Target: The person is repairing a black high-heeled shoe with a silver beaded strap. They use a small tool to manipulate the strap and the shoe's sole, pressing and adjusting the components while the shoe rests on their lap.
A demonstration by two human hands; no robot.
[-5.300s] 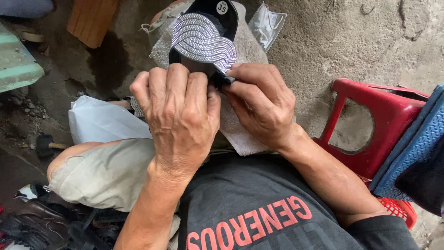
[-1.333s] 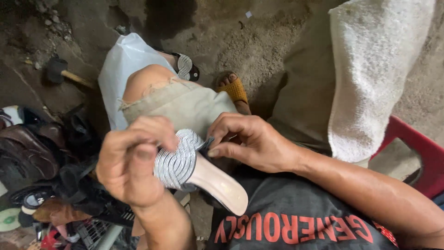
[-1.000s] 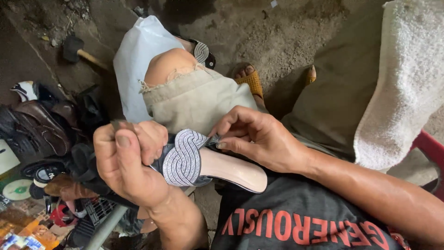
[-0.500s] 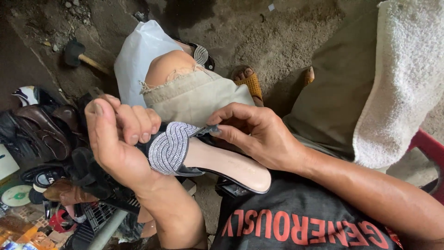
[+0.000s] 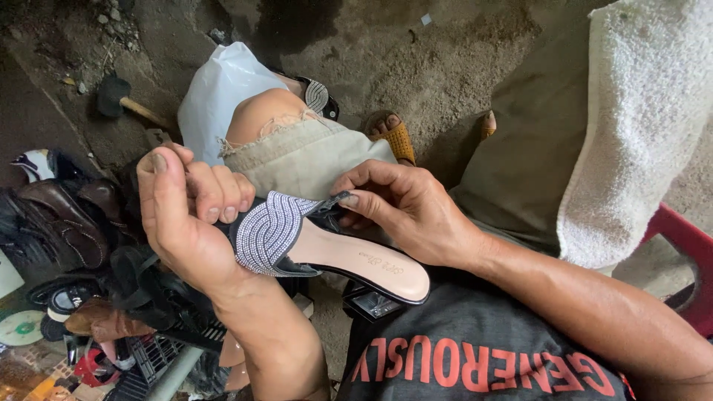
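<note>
A slip-on sandal [image 5: 349, 260] with a pale pink insole, black edge and a silver beaded strap lies sideways over my lap. My left hand [image 5: 186, 223] wraps around its toe end, fingers curled over the beaded strap. My right hand [image 5: 405, 208] pinches the edge of the strap where it meets the sole, thumb and forefinger pressed together there. A second matching sandal [image 5: 318, 96] shows partly on the ground beyond my knee.
A white plastic bag [image 5: 219, 93] lies by my knee. A hammer [image 5: 122, 100] rests on the dirt floor at upper left. Dark shoes [image 5: 63, 223] are piled at left. A white towel [image 5: 639, 126] drapes my right thigh, with a red stool [image 5: 691, 260] beside it.
The view swung down from the sandal's patterned sole to my lap. The sandal was turned insole-up, my left hand shifted around its toe, and my right hand moved to the strap edge.
</note>
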